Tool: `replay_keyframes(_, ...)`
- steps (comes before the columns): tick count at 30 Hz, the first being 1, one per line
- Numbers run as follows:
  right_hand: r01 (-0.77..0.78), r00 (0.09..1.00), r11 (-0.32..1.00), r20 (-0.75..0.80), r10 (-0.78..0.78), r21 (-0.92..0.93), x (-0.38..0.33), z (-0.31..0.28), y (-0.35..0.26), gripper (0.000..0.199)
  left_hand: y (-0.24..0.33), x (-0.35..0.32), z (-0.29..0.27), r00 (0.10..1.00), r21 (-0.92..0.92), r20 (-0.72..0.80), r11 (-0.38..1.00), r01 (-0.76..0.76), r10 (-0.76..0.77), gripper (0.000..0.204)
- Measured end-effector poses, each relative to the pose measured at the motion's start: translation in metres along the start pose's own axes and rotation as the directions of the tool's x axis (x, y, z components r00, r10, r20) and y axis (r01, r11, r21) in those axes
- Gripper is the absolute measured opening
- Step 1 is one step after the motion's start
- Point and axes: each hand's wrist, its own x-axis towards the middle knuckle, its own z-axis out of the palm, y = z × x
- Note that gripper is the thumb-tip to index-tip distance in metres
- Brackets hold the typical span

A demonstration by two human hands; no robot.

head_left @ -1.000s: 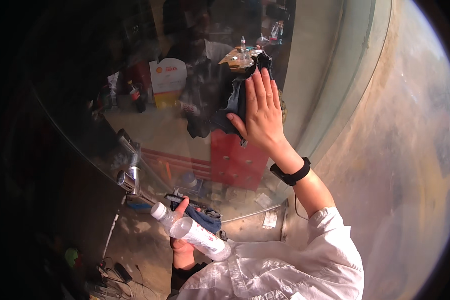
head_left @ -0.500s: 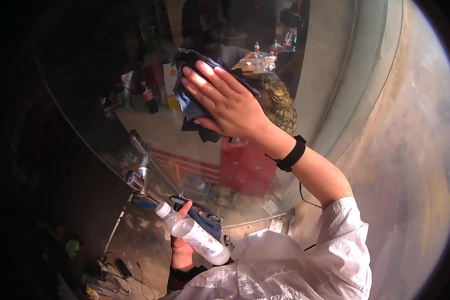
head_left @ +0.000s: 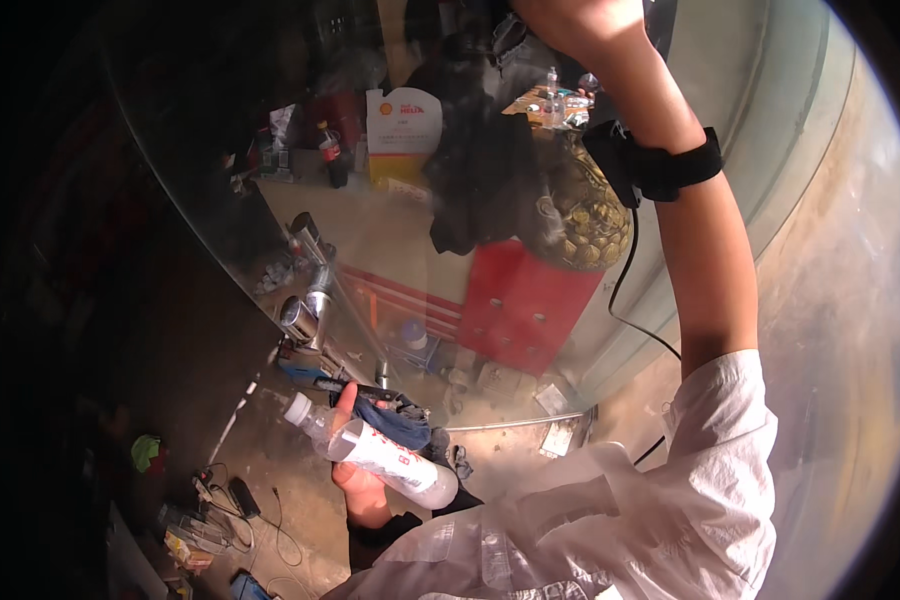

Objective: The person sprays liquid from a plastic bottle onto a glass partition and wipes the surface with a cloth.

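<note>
Fingers of the left hand (head_left: 358,478) wrap round a clear plastic bottle (head_left: 375,450), low in the view near the chest. The grip is clamped on the bottle's lower half, over a white label. The bottle lies tilted, its neck pointing up and to the left, its base towards the body. A dark blue cloth (head_left: 395,420) sits bunched just behind the same hand, touching it.

The bottle looks light and thin-walled, likely to dent if squeezed hard, and smooth enough to slip when wet. The labelled middle seems the surest place to hold it, as the hand does now.

The right hand (head_left: 570,20) reaches high, mostly cut off by the top edge, so whether its grip is open or closed cannot be told. A black band (head_left: 670,165) circles that wrist, and a thin black cable (head_left: 620,290) hangs from it. The raised arm crosses a large curved glass pane (head_left: 300,240), which reflects a cluttered workshop with a red cabinet (head_left: 530,300).
</note>
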Motion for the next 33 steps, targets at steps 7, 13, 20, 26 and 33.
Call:
replay_keyframes(7,0.183,0.739,0.889,0.537,-0.406,0.421,-0.199,-0.033,-0.122,0.084,0.004,0.007,-0.002,0.999,0.052,-0.012,0.998,-0.043,0.044,0.114)
replay_keyframes(13,-0.066,0.893,0.961,0.445,-0.062,0.268,-0.136,-0.003,-0.115,0.086,-0.006,0.000,-0.014,0.998,-0.002,-0.048,0.999,-0.041,0.041,0.115)
replay_keyframes(20,-0.044,0.793,0.968,0.597,-0.118,0.249,-0.216,-0.019,-0.136,0.088,0.007,-0.006,-0.012,0.998,0.020,-0.059,1.000,0.014,-0.013,0.118)
replay_keyframes(26,-0.190,0.899,0.930,0.436,0.037,0.313,-0.157,0.003,-0.136,0.090,-0.001,-0.004,-0.020,0.999,0.051,-0.046,0.998,0.024,-0.022,0.118)
replay_keyframes(33,-0.225,0.843,0.946,0.533,0.070,0.232,-0.224,-0.010,-0.137,0.091,0.001,-0.013,-0.030,0.999,0.102,-0.042,0.994,-0.027,0.031,0.114)
